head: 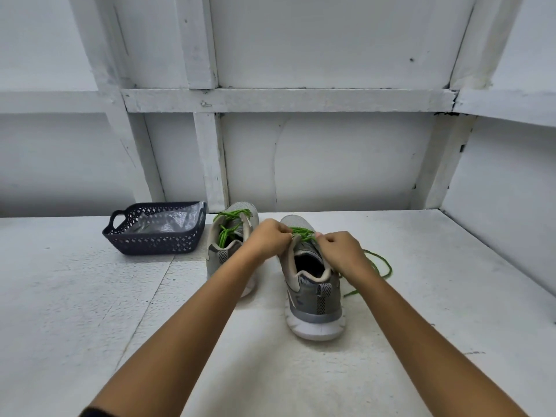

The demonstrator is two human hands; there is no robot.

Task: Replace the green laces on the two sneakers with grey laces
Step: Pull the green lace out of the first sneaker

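Now the left hand (268, 237) from nine and the right hand (341, 251) from three each pinch the green lace (302, 233) over the tongue of the nearer sneaker (313, 296), lying heel at six, toe at twelve, loose end trailing toward three.
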